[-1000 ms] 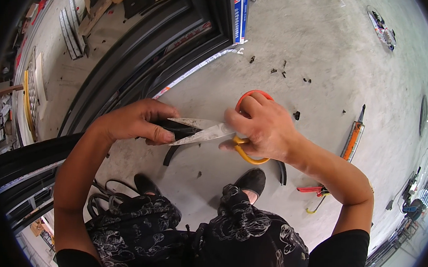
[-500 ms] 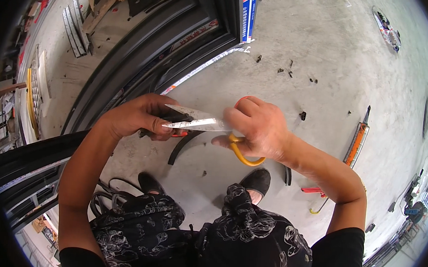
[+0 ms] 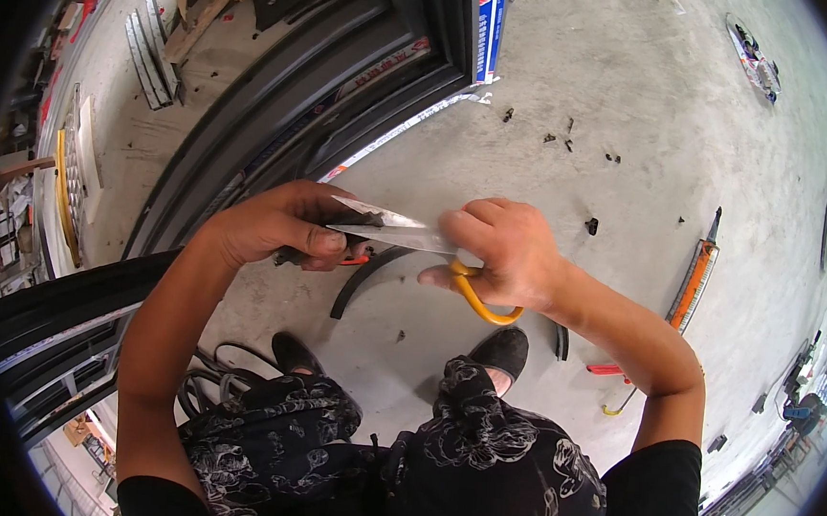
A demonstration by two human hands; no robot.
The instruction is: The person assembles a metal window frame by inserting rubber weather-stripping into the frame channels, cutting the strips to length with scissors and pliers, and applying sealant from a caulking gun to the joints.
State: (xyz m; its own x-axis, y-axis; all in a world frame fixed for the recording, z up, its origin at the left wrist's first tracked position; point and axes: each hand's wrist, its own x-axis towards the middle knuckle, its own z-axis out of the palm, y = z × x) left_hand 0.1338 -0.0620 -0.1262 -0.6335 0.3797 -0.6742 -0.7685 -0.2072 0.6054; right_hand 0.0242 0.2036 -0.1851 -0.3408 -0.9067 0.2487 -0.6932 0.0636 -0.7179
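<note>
My right hand [image 3: 502,255] is closed on a pair of scissors [image 3: 396,239], its fingers in the yellow handle. The two blades point left, toward my left hand, slightly apart. My left hand [image 3: 286,225] pinches a small black strip [image 3: 366,220] between thumb and fingers, and the blade tips lie at this strip. A small red-orange bit [image 3: 357,259] shows below the left fingertips. Beneath my hands curves a black rubber strip [image 3: 364,279]; whether it joins the piece in my left hand is hidden.
A dark window or door frame [image 3: 280,114] stands close at my left. An orange caulking gun [image 3: 692,285] lies on the floor at right. Small black scraps [image 3: 591,226] are scattered ahead. Black tubing [image 3: 223,379] is coiled by my left shoe [image 3: 296,353].
The scissor blades have come closer together around the black strip and tilted a little. Both hands stay in nearly the same place.
</note>
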